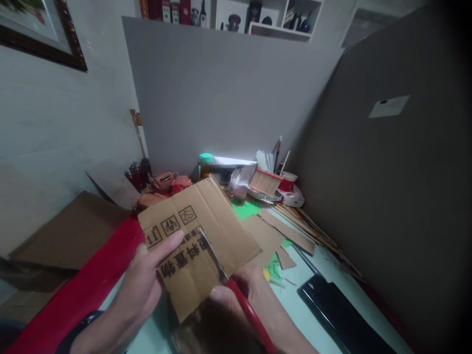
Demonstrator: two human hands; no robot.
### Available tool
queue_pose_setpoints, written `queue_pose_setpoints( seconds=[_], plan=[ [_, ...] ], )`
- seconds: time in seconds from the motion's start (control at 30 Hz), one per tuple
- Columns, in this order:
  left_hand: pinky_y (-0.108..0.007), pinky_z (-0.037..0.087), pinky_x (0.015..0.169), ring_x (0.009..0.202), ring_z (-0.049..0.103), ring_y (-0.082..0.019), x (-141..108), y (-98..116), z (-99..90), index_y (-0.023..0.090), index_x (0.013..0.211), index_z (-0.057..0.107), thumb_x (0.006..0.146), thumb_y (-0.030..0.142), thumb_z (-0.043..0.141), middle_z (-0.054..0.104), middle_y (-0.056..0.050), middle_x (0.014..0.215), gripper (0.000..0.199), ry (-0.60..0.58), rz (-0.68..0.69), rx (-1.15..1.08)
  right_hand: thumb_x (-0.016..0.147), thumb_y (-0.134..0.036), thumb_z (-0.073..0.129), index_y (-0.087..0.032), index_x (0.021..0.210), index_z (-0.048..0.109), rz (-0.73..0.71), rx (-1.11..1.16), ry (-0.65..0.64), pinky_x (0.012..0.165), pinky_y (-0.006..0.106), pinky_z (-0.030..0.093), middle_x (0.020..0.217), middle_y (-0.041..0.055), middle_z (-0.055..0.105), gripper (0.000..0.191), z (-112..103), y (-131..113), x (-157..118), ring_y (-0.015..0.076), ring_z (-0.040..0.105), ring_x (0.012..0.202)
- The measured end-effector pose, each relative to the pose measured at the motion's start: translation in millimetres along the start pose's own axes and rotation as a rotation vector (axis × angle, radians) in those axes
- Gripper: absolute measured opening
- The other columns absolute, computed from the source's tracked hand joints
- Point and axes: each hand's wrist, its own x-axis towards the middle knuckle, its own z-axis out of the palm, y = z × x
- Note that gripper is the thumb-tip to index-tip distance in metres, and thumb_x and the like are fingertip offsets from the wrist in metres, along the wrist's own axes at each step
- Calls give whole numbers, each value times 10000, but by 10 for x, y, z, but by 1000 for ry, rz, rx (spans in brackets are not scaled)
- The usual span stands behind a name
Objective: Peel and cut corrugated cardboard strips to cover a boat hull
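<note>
A brown piece of cardboard with black printed symbols and characters is held up at a tilt before me. My left hand grips its left edge, thumb on the printed face and fingers hidden behind. In my right hand is a pair of scissors with red handles. One blade lies across the front of the cardboard, pointing up and left among the printed characters. The other blade is hidden, and part of my right hand passes behind the sheet's lower edge.
Cardboard scraps, green paper bits and thin wooden strips lie to the right. A glossy black object is at front right. Behind stand a teal-lidded jar and a red-trimmed box. Grey panels enclose the table.
</note>
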Motion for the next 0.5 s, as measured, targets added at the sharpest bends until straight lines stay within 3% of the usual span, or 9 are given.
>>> queue_pose_setpoints(
  seconds=[0.17,0.3,0.5],
  plan=[
    [-368,661,690,829,780,-280,-48,-18,-18,155,1145,686,788,127,740,822,-84,952,362,11,79,45,807,-650,637,-146,807,675,-61,58,-48,571,250,430,729,46,645,506,-8,-36,0,190,590,703],
    [-396,660,708,839,780,-309,-77,-25,-36,149,1084,707,787,157,751,824,-95,931,300,30,99,91,743,-701,660,-144,811,655,-21,117,-73,500,235,396,664,28,644,561,25,-34,21,165,586,595],
    [-388,647,785,916,769,-318,-72,5,-57,156,1045,718,758,185,788,823,-99,968,297,41,63,110,677,-609,774,-201,657,469,21,133,54,465,219,326,540,-27,540,510,54,6,17,118,523,512]
  ],
)
